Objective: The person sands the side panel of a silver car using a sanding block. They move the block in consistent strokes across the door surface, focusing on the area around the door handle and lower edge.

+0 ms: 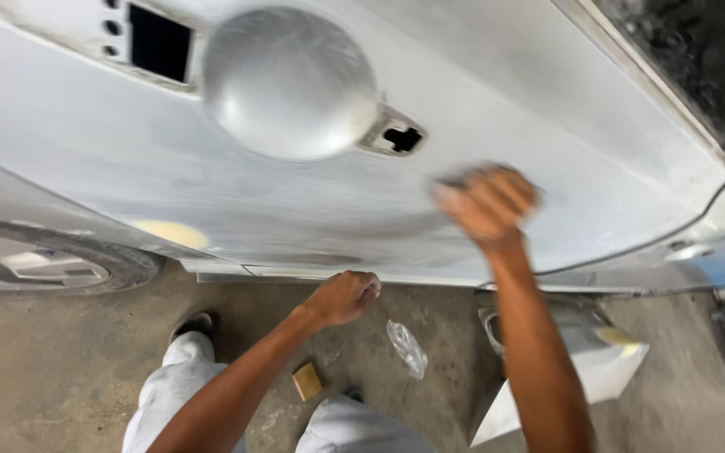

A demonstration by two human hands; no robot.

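My right hand (487,204) is raised, arm outstretched, fingers curled over a dark sanding pad (455,179) pressed flat on the grey car door panel (211,168). My left hand (343,297) hangs fisted near the panel's lower edge, seemingly empty.

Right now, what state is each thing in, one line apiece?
Car door panel: sanded dull, handle removed, holes open.
Right hand: pressed on panel over a dark pad, blurred.
Left hand: fisted at the panel's lower edge.
Plastic bag: crumpled on floor.
Tan block: lying on floor.
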